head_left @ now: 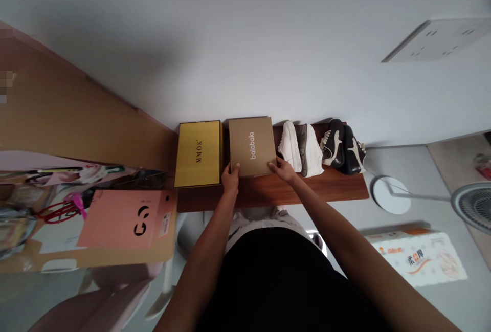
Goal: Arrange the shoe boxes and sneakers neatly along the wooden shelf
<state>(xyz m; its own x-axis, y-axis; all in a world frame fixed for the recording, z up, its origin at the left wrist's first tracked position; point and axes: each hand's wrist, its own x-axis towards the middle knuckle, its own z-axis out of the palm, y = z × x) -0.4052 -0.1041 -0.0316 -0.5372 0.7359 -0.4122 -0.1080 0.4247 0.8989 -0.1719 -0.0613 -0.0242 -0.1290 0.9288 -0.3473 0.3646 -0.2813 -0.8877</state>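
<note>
A brown balabala shoebox [245, 140] rests on a dark red wooden shelf [268, 192] against the wall. My left hand [230, 177] grips its near left corner, thumb on the lid. At the near right corner, my right hand [283, 169] holds the same box, fingers closed on its edge. Left of it lies a yellow MMOK box [198, 158], with a narrow gap between them. To the right stand a pair of white shoes [292, 148] and a pair of black shoes [335, 142] with cream stripes.
A desk at the left holds a pink box [123, 218] and assorted items, with a pink chair [103, 301] below. On the right are a white fan [473, 206], a round white base [387, 195] and a white tissue package [425, 260]. A socket plate [441, 40] is on the wall.
</note>
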